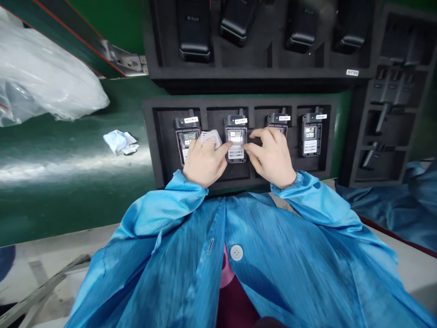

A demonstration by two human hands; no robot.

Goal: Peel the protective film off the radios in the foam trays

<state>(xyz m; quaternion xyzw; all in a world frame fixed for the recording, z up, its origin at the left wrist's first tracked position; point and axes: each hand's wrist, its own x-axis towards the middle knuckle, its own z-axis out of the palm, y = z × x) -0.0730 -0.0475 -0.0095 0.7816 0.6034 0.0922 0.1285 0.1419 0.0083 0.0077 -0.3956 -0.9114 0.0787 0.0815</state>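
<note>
A black foam tray (159, 136) on the green belt holds several black handheld devices lying back-up, each with white labels. My left hand (205, 161) is closed around a small white sheet of labels (210, 136), its thumb reaching to the lower label of the second device (236, 136). My right hand (271, 157) rests over the third device (278, 119), its thumb and forefinger pinched at the right edge of the second device. The first device (186, 132) is half hidden under my left hand. The fourth device (311, 134) lies untouched at the right.
A second foam tray (259, 70) with several black devices sits behind the near one. Another foam tray (392, 105) with parts stands at the right. A crumpled white paper (120, 142) and a clear plastic bag (44, 77) lie on the green belt (68, 182) at left. A blue sleeve (403, 205) is at right.
</note>
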